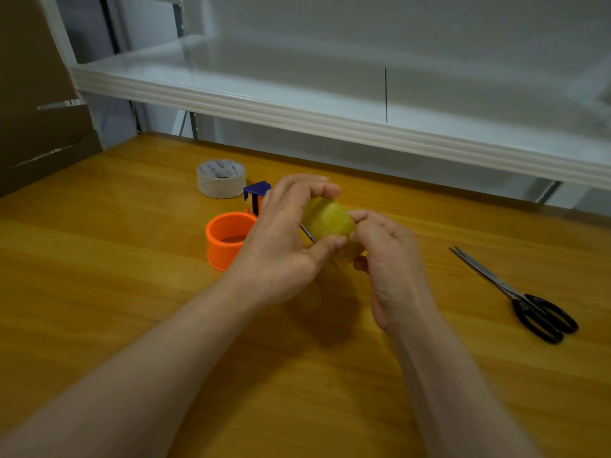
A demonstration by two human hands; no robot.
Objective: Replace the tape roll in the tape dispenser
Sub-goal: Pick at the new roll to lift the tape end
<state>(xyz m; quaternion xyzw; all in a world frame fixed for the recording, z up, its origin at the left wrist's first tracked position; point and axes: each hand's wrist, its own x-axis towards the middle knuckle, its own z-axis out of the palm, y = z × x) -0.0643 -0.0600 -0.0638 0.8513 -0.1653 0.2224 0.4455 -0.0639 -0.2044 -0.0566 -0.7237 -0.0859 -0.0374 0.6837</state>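
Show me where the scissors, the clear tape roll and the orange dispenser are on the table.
scissors [515,294]: head view, on the blades just above the black handles.
clear tape roll [221,185]: head view, on the roll's outer side wall.
orange dispenser [218,246]: head view, on the outer wall of its round orange holder.

Left hand and right hand — fingers curled, close together.

Wooden table; white shelf above far edge; cardboard at left; dim light.
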